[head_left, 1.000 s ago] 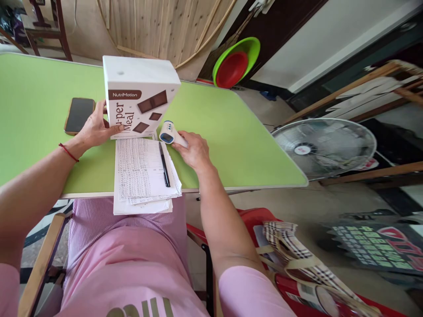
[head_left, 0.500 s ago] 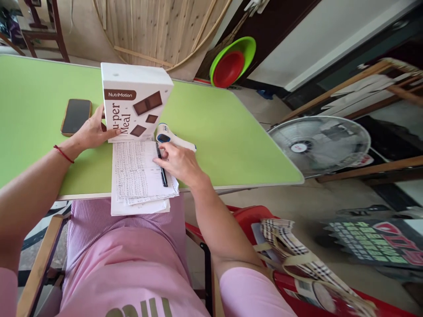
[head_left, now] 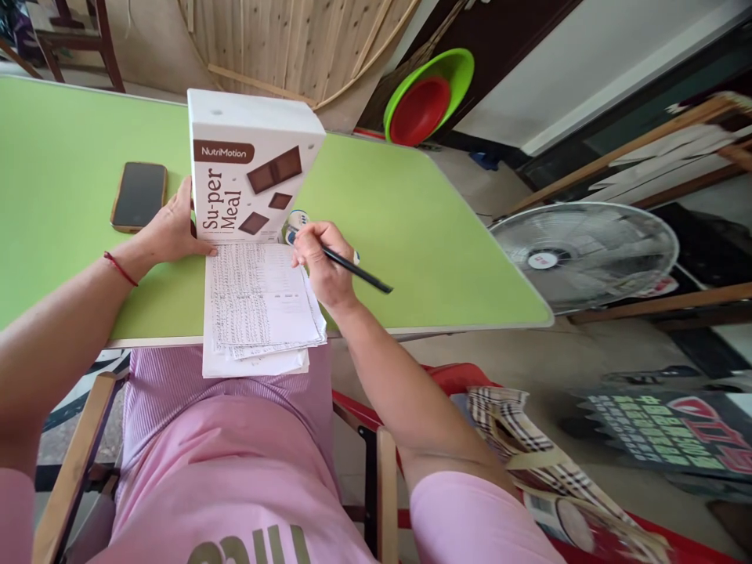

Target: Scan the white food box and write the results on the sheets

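Observation:
A white NutriMotion box [head_left: 226, 190] with chocolate pictures stands on the green table [head_left: 405, 227], at the top end of a stack of handwritten papers [head_left: 252, 305]. Against the box's lower left side rests my left hand [head_left: 175, 227], its thumb by the bottom edge at the papers; some fingertips are hidden behind the box. My right hand [head_left: 323, 262] is closed round a black pen [head_left: 364, 276], over the papers' right edge, with the pen's long end sticking out to the right. Behind that hand a white and blue thermometer gun [head_left: 298, 219] is mostly covered.
A phone [head_left: 139, 196] lies left of the box. Past the table's right edge stands a fan [head_left: 581, 254]. Green and red basins [head_left: 461, 74] lean beyond the far edge. A checked bag [head_left: 517, 427] sits on a red chair at my right.
My right hand has picked the pen up off the papers and turned it to point right. My left thumb has slid down from the box's front to its bottom edge.

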`<state>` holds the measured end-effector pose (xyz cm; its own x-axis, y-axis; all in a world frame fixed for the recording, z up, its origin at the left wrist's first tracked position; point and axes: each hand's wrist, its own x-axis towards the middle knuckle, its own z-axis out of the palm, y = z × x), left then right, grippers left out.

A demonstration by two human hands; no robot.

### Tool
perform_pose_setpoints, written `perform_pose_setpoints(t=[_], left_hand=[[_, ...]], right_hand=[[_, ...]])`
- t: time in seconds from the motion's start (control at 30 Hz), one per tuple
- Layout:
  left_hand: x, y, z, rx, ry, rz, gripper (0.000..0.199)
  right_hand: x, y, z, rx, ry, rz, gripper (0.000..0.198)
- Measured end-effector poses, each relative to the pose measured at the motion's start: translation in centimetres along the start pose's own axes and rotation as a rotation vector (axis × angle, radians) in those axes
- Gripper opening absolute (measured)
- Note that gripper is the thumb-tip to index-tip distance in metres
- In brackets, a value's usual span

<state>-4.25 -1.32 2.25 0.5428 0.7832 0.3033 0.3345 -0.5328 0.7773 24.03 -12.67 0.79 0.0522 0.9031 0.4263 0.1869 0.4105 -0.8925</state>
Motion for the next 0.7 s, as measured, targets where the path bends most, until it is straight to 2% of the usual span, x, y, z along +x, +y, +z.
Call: perform_pose_setpoints(t=[0.1,0.2,0.3,0.4,0.5,0.7], left_hand=[[-0.1,-0.1,0.0,0.114,0.031,0.034,0.118],[0.0,0.0,-0.1,0.140,0.013,0.055,0.124],[0.0,0.5,-0.3,0.142,-0.018,0.026,0.134],[-0.1,1.2,-0.3,0.115,-0.039,-0.005,0.129],[-0.2,1.5,-0.2,0.094,-0.044,-0.005,0.127],[-0.2,1.6,-0.2,0.103,-0.049,-0.033,0.135]], right_hand=[[-0.3,0.4,0.7,0.082,-0.039,0.120,0.051],[-0.6,0.5,0.9,0.047,-0.081,0.188,0.037],[-0.7,0.3,0.9,-0.054,-0.069,0.135,0.022],[-0.7,0.1,0.9,-0.146,-0.034,0.119,0.015],[-0.6,0.2,0.8,-0.204,-0.009,0.099,0.018],[-0.4,0.7,0.6,-0.252,-0.024,0.060,0.028]])
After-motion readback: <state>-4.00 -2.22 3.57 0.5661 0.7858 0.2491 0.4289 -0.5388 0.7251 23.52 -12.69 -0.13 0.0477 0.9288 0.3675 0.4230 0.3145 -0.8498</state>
